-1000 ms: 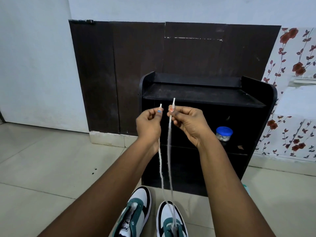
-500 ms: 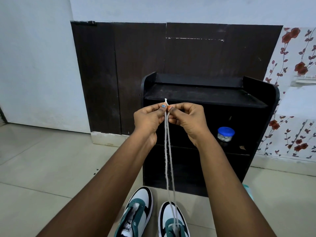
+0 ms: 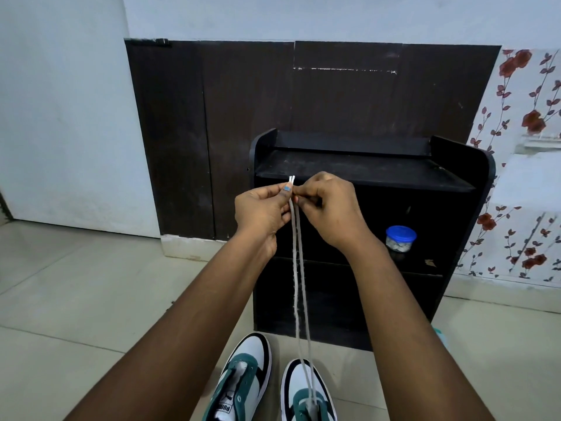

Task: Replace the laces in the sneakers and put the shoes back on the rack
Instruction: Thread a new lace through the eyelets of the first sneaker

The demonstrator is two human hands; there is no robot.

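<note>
Left hand (image 3: 263, 208) and right hand (image 3: 329, 206) pinch both tips of the lace (image 3: 299, 268) together at 12 o'clock, likely evening its halves, strands dropping to the right sneaker (image 3: 306, 393) at 6, left sneaker (image 3: 243, 381) beside it, rack (image 3: 379, 171) beyond.

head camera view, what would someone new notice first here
First, the two hands raised mid-frame: the left hand and right hand pinch the two white tips of a grey shoelace side by side. Its two strands hang down to the right sneaker on the tiled floor, beside the left sneaker, white, green and black. Behind stands a black shoe rack holding a blue-lidded jar.
</note>
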